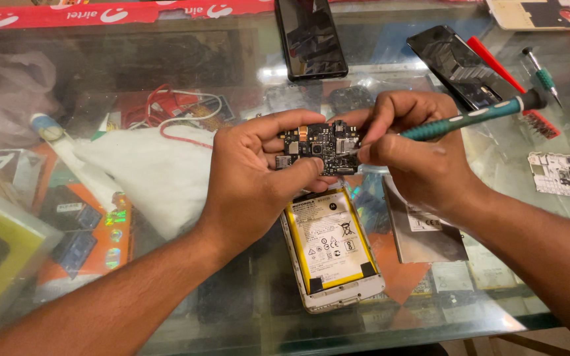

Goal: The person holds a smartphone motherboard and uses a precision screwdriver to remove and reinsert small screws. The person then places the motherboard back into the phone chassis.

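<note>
Left hand [249, 175] grip pinching circuit board [318, 148], right hand [417, 155] pinching screwdriver [473, 115] (opened phone [331, 254] beneath)

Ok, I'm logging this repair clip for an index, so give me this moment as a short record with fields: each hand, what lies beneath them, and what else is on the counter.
left hand: left hand holds a small black circuit board by its edges
right hand: right hand holds a teal-handled screwdriver, tip at the board's right edge
below the hands: opened phone with its yellow-edged battery exposed
surface: glass counter
nearby: two dark phones, a second screwdriver, white cloth
</note>
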Tool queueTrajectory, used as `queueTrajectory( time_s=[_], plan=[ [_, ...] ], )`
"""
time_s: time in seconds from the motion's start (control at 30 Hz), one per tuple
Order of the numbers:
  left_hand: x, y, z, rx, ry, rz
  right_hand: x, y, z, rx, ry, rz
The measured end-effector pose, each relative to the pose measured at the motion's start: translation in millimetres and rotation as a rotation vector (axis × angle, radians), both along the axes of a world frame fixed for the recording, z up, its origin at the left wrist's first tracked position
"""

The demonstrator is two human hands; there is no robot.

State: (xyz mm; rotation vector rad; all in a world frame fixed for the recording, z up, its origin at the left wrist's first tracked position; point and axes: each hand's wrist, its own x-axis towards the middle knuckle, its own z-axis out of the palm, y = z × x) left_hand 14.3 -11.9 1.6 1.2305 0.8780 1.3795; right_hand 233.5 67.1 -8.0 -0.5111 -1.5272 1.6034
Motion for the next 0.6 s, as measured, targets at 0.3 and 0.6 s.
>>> queueTrajectory(
  time_s=[0.3,0.6],
  plan=[
    [-0.5,0.5,2.3,-0.009,0.013,0.035,1.3,2.7,-2.9,-0.074,0.04,0.031],
    [-4.3,5.9,5.7,0.024,0.053,0.102,-0.9,10.2,4.6,-0.099,0.172,-0.135]
  ],
)
